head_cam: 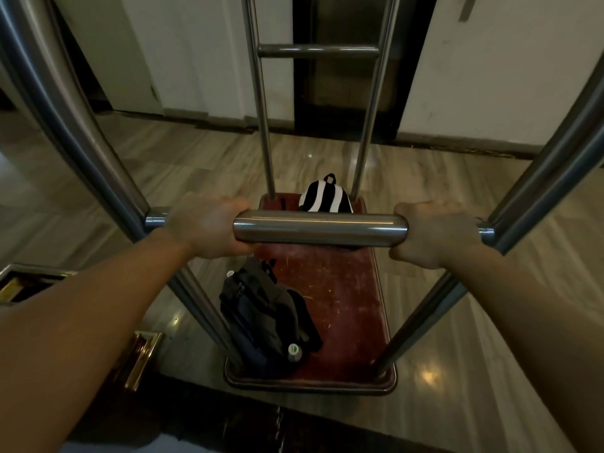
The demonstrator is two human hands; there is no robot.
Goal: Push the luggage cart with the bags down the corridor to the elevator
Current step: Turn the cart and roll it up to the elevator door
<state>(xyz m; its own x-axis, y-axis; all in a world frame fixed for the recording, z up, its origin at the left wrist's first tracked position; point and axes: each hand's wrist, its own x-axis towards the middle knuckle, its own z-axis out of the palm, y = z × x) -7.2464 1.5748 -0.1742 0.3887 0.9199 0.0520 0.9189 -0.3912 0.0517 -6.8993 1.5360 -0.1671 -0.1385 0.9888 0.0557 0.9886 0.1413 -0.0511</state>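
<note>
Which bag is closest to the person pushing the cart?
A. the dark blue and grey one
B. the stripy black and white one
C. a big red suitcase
A: the dark blue and grey bag lies at the near end of the cart's red deck, while the striped bag sits at the far end.

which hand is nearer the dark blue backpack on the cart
Left. The left hand grips the push bar almost above the dark blue backpack; the right hand grips the bar's opposite end, farther away.
</note>
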